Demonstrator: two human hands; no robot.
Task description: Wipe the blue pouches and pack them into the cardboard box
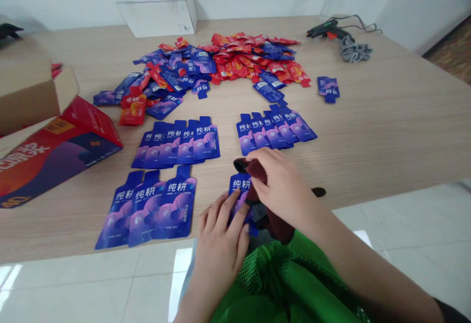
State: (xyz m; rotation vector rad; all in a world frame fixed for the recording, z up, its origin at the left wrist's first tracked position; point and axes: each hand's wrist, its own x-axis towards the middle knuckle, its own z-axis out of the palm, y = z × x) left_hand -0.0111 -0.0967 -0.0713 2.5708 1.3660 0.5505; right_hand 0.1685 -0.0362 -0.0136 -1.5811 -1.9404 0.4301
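- Seemingly mid-wipe, head view, lower centre of frame: right hand (283, 186) closed around a dark red cloth (257, 171), pressed onto a blue pouch (240, 185) at the near edge of the table (386, 127).
- Left hand (221, 244) unclenched, fingers laid flat on the pouch's lower part, pinning rather than gripping.
- Probably calls next for a free spot beside the row of three (147, 210) at lower left, or by the fanned rows at centre (180, 144) and centre right (274, 129).
- Unsorted heap (221, 63) at upper centre, red and blue mixed.
- Hard to make out: most of the pouch, under cloth and fingers; small print; red box (55, 151) cut off at left; green mesh (287, 284) cropped at bottom.
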